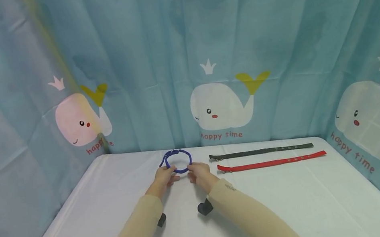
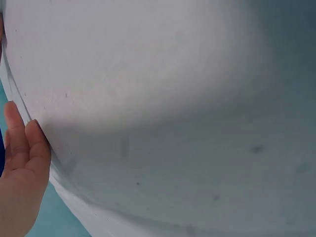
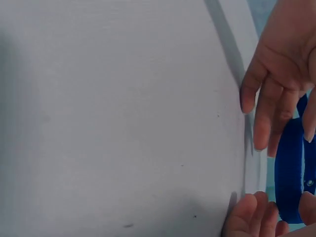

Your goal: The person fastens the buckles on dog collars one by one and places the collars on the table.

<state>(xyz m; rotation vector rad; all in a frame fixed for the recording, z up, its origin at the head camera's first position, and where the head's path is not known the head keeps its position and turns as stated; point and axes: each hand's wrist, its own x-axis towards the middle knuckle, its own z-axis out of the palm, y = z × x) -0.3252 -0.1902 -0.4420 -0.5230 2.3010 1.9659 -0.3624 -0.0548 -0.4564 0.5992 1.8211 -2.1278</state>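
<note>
A blue pet collar [image 1: 181,171], closed into a ring, is held up over the far part of the table. My left hand [image 1: 163,178] pinches the near left side of the ring between thumb and fingers. On the near right side, my right hand [image 1: 201,172] pinches the strap the same way. The collar's buckle end and loose tail show at the far left of the loop. In the right wrist view, the blue strap [image 3: 289,173] runs between both hands, with a metal eyelet on it. Only part of the left hand [image 2: 24,163] shows in the left wrist view.
To the right of the hands, a dark collar [image 1: 260,151] and a red collar [image 1: 255,165] lie stretched out, roughly parallel, on the white table [image 1: 318,197]. A blue curtain [image 1: 145,60] with whale prints hangs behind and beside the table.
</note>
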